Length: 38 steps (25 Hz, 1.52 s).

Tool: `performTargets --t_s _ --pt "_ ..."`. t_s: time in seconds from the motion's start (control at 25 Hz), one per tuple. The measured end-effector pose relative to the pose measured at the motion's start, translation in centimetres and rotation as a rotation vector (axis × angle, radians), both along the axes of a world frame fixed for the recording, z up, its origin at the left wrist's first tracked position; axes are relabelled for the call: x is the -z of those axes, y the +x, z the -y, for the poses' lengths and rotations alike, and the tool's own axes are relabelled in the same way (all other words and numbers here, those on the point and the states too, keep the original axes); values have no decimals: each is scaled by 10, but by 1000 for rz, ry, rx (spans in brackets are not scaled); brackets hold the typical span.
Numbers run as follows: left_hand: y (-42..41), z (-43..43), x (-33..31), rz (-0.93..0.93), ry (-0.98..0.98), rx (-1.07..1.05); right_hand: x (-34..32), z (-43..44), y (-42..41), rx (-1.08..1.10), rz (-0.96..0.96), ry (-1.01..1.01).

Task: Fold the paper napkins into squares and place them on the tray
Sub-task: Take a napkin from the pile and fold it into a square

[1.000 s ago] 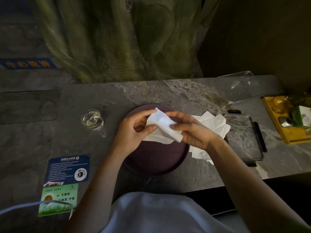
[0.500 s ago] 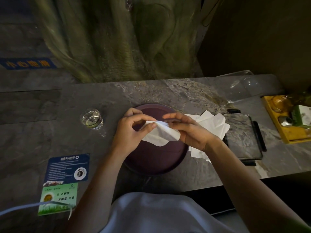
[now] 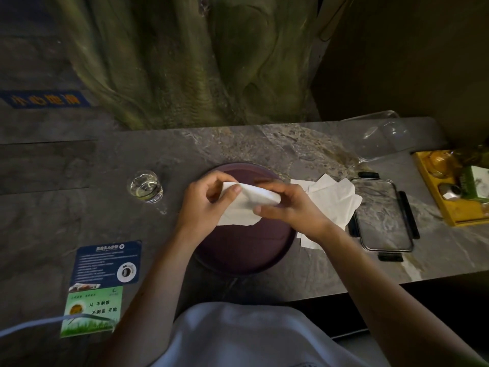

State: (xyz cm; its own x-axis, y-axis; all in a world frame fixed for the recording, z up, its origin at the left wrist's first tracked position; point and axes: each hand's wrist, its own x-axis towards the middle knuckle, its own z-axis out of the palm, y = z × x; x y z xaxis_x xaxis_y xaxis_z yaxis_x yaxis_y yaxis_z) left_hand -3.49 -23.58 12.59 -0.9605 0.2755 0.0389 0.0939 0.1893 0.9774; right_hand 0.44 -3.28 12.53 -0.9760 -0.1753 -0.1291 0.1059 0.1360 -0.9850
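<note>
Grey stone table (image 3: pixel 264 144) held a purple tray (image 3: pixel 243 245); left hand (image 3: pixel 203 205) and right hand (image 3: pixel 293 210) both pinched a half-folded napkin (image 3: pixel 246 205) just above it. Next, probably, its edges needed matching and pressing flat.

Forearms angled in from seven and five o'clock; the left hand (image 3: pixel 202 205) and right hand (image 3: pixel 295 209) sat close together, fingers (image 3: pixel 270 210) curled, each pinching the same napkin (image 3: pixel 244 207).

Tray (image 3: pixel 243 247) front bare; glass (image 3: pixel 145 187) left, napkins (image 3: pixel 336 202) right.
</note>
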Motion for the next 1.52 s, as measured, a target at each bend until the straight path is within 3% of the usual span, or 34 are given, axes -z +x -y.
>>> performTargets --t_s 0.28,0.52,0.64,0.84,1.0,1.52 --pt "4 3 -6 64 61 -76 0 5 4 261 9 -123" --pt "10 3 -9 246 192 -11 -7 9 4 409 49 -187" --pt "11 2 -7 217 173 -23 -10 6 5 396 81 -268" --pt "10 2 -4 157 140 -79 -16 8 11 256 174 -234" --pt "8 3 1 108 80 -121 -8 6 14 211 123 -238" --pt "11 2 2 227 116 -76 6 4 9 253 60 -138"
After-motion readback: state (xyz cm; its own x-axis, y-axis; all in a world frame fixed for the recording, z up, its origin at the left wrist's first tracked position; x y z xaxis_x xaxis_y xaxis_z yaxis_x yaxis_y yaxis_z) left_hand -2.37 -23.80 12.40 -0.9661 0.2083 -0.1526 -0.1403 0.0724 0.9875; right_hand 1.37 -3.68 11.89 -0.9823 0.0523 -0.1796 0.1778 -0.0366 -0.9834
